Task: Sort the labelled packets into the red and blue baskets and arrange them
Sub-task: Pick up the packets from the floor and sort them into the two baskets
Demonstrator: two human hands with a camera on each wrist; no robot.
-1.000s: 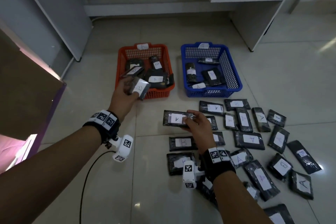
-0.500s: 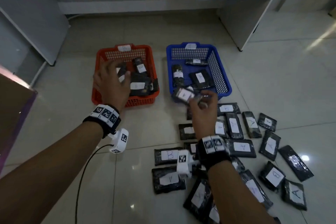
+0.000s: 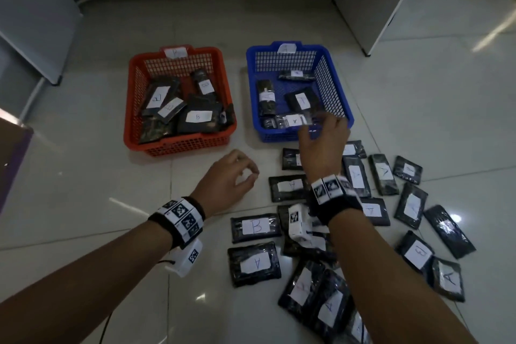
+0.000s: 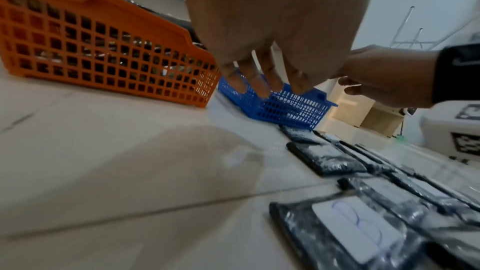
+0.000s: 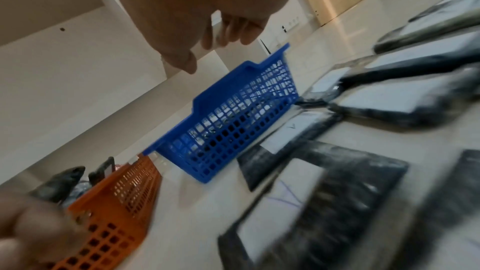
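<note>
The red basket (image 3: 178,145), tagged B, holds several black packets. To its right stands the blue basket (image 3: 282,137), tagged A, with a few packets inside. My right hand (image 3: 321,128) hovers at the blue basket's near rim and pinches the end of a packet labelled A (image 3: 293,120), which hangs low inside the front of the basket. In the right wrist view the fingers (image 5: 233,34) curl round something pale. My left hand (image 3: 245,176) floats empty above the floor in front of the red basket, fingers loosely curled. Several loose packets lie nearby, among them one marked B (image 3: 255,227).
Loose packets marked A or B cover the tiled floor at the right and near right, one marked A (image 3: 254,264) nearest me. A white desk leg (image 3: 391,8) stands behind the blue basket. A grey cabinet (image 3: 33,22) is at the far left.
My left hand put its packet in the red basket and drew back empty towards me. My right hand carried the A packet from the floor pile over the blue basket's near rim.
</note>
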